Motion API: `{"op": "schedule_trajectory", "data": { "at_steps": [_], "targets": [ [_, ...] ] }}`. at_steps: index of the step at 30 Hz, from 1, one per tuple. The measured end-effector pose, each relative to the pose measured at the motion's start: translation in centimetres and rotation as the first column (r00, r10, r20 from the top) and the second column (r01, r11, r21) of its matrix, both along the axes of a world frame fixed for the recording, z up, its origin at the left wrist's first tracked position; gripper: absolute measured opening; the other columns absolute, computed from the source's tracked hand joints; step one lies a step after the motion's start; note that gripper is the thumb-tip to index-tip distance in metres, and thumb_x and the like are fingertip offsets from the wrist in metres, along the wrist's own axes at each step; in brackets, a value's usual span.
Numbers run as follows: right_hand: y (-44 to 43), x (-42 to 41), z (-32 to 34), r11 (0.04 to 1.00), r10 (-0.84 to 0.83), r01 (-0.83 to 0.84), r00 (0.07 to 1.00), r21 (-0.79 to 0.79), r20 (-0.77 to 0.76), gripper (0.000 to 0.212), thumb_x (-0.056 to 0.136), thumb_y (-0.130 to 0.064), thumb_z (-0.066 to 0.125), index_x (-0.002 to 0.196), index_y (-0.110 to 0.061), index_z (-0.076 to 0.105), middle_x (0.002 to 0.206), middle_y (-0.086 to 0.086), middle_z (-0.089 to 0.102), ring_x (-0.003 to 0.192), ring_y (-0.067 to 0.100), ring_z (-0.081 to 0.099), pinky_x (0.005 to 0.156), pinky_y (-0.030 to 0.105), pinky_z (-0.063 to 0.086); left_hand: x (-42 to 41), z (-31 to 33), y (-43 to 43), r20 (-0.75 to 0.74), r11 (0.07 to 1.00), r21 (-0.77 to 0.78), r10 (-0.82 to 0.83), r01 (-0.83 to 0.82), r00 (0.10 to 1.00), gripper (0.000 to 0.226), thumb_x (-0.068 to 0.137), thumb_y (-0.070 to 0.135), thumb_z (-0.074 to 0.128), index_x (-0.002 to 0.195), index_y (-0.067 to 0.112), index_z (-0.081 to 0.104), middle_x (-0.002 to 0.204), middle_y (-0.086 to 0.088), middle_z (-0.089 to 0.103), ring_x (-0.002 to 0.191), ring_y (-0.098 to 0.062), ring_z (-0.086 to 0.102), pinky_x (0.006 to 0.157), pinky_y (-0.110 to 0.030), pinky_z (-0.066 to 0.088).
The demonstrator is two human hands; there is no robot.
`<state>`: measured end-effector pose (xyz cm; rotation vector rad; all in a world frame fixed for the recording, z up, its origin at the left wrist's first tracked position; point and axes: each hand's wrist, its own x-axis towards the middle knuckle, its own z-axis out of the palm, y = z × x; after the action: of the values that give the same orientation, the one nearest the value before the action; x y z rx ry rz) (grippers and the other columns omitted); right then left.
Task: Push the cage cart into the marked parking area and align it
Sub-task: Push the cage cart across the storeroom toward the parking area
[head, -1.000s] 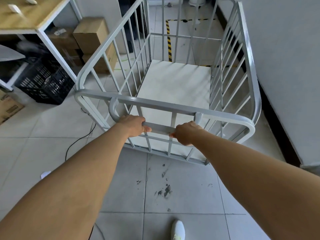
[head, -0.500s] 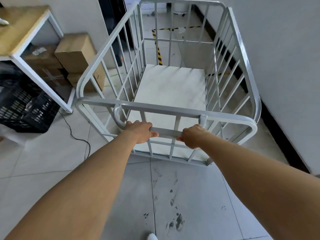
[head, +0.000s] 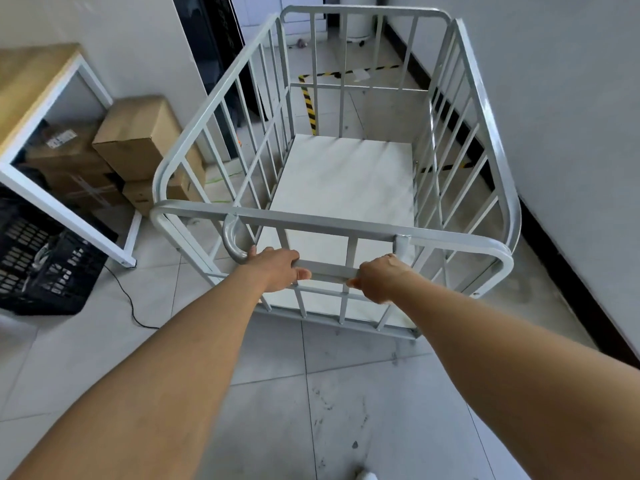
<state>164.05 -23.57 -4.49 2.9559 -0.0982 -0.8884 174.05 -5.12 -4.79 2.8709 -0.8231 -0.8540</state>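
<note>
Both hands grasp the handle (head: pixel 327 268) of the cart (head: pixel 485 109). Left hand (head: pixel 277 271) curls at 9 o'clock, right hand (head: pixel 379 277) at 3.

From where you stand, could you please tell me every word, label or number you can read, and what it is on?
No text is legible here.
White label on a cardboard box under the table: too blurred to read.
Striped floor tape: black and yellow bands, no words.
Cage cart: no lettering seen.
</note>
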Motion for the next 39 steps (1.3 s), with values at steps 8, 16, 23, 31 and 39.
{"op": "schedule_trajectory", "data": {
  "at_steps": [8,16,23,31,39],
  "targets": [
    [-2.4,8.9,0.7,0.999,-0.036,0.036,0.999,0.008,0.024,0.039,0.103,-0.039,0.031,0.124,-0.019,0.058,0.112,0.008,0.066,0.109,0.029,0.058,0.09,0.031,0.037,9.4,0.5,-3.0,-0.004,1.0,0.003,-0.029,0.029,1.0,0.041,0.096,0.054,0.039,0.104,0.017,0.053,0.123,-0.006,0.059,0.128,-0.028,0.041,0.116,-0.054,0.012],
    [-4.5,18.2,1.0,0.998,-0.006,0.005,1.0,-0.066,-0.015,0.039,0.104,-0.029,0.028,0.137,-0.033,0.047,0.116,0.003,0.064,0.111,0.028,0.058,0.098,0.031,0.038,19.0,1.0,-5.6,-0.002,0.992,0.007,-0.126,0.126,0.992,0.034,0.096,0.054,0.038,0.091,0.021,0.042,0.116,-0.01,0.062,0.121,-0.031,0.048,0.115,-0.05,0.021],
    [-6.1,25.5,0.8,0.996,-0.07,0.07,0.998,-0.053,0.006,0.038,0.103,-0.027,0.033,0.137,-0.038,0.047,0.117,0.002,0.064,0.111,0.027,0.058,0.088,0.027,0.037,27.1,0.8,-7.8,-0.034,0.989,0.006,-0.151,0.151,0.988,0.029,0.098,0.049,0.038,0.094,0.022,0.045,0.121,-0.01,0.061,0.127,-0.031,0.045,0.119,-0.051,0.007],
    [-8.1,34.0,0.7,0.993,-0.117,0.117,0.993,-0.009,0.03,0.037,0.103,-0.036,0.032,0.132,-0.028,0.053,0.121,0.003,0.064,0.115,0.025,0.058,0.096,0.031,0.038,36.1,0.7,-9.8,-0.014,0.99,-0.02,-0.141,0.141,0.99,0.041,0.093,0.057,0.043,0.094,0.018,0.055,0.098,-0.003,0.062,0.115,-0.029,0.052,0.114,-0.045,0.022],
    [-10.2,40.8,1.3,0.991,-0.131,0.13,0.99,0.019,0.058,0.034,0.104,-0.03,0.033,0.129,-0.029,0.056,0.123,0.004,0.064,0.117,0.028,0.056,0.103,0.033,0.034,44.0,1.1,-11.5,-0.013,0.986,0.011,-0.164,0.165,0.986,0.05,0.093,0.061,0.038,0.101,0.014,0.055,0.102,-0.007,0.057,0.115,-0.031,0.049,0.101,-0.042,0.034]
  ]
}}
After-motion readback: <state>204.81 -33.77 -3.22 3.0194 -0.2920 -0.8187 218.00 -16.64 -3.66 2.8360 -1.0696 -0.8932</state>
